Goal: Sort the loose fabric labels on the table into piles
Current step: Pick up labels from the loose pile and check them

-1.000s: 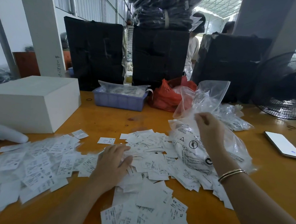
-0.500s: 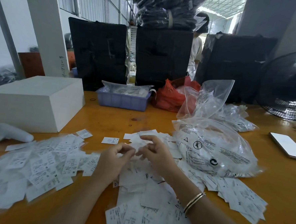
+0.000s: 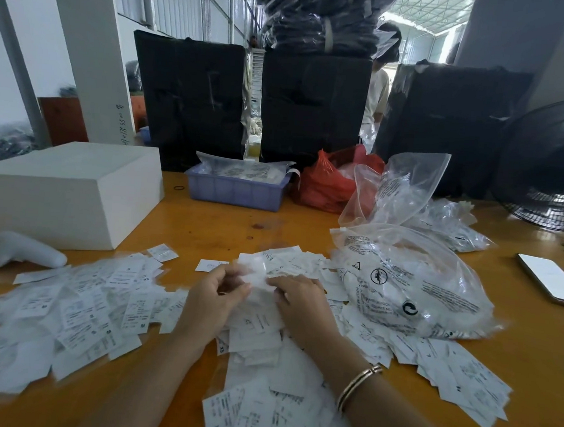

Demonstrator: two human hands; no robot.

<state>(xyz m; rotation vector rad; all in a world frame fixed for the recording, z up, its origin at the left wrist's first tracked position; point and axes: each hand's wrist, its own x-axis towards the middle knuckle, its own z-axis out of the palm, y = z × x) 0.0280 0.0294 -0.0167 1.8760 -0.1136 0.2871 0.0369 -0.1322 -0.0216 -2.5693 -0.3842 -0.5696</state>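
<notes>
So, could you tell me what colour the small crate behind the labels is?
Pale blue-purple crate, head view.

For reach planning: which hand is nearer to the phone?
Right. The right hand lies mid-table, left of the phone; the left hand is beyond it, farther away.

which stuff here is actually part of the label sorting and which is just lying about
Part of the job:
loose labels
spread of labels
label held up between left hand and right hand

Lying about:
phone
white box
white controller
fan
red bag
</notes>
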